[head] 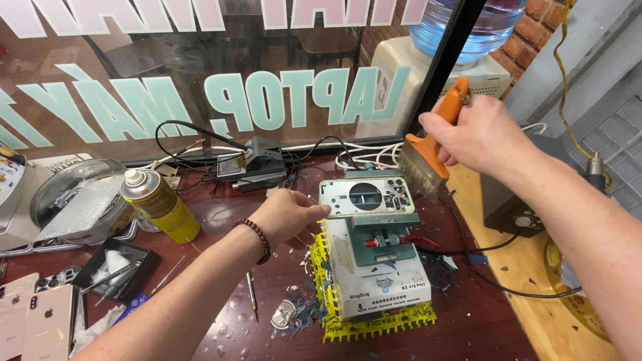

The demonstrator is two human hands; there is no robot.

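A stripped phone frame (366,196) is seen lying flat on top of a white clamping fixture (378,267), its long axis running left to right across the bench, the large round opening near its middle. Its left end is pinched by the left hand (287,215), fingers closed on the edge. An orange-handled brush (431,144) is gripped in the closed right hand (471,134), handle pointing up and right, bristles down-left, just beside the frame's right end. A yellow spray can (159,206) stands to the left; glass shards (297,314) are scattered on the dark red table (468,327).
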